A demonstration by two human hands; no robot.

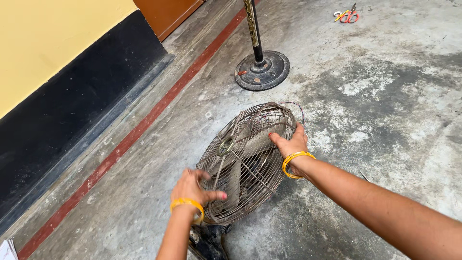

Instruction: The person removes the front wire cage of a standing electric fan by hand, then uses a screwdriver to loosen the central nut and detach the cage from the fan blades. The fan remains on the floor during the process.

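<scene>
Head view: both hands' fingers clamp fan cage [245,161] on stained concrete floor [385,96].

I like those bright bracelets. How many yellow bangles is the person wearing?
2: one yellow bangle on the left wrist near the fan cage, the other bangle on the right wrist at the cage's far rim.
</scene>
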